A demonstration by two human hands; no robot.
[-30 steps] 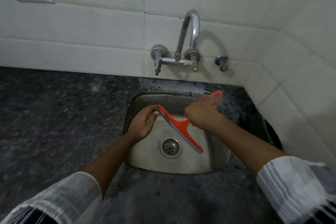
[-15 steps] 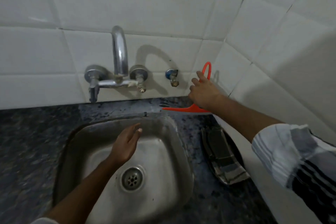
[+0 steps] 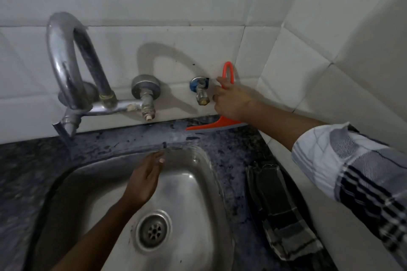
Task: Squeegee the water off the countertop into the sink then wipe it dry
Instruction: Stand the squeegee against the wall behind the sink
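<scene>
An orange squeegee [image 3: 211,126] stands upright behind the steel sink [image 3: 198,182], its blade resting on the wet dark countertop [image 3: 231,149] at the foot of the tiled wall. My right hand [image 3: 231,100] is closed around its handle, and the orange loop end sticks up above my fingers. Over the sink basin my left hand [image 3: 144,180] hovers with flat, spread fingers and holds nothing. The drain [image 3: 153,231] lies below it.
A chrome wall tap [image 3: 72,77] arches at the left, and a small angle valve [image 3: 201,92] sits right beside my right hand. A folded dark striped cloth [image 3: 279,211] lies on the counter to the right of the sink, against the side wall.
My right hand has carried the squeegee from over the basin up to the back counter strip by the wall. My left hand let go of the blade and stays over the sink.
</scene>
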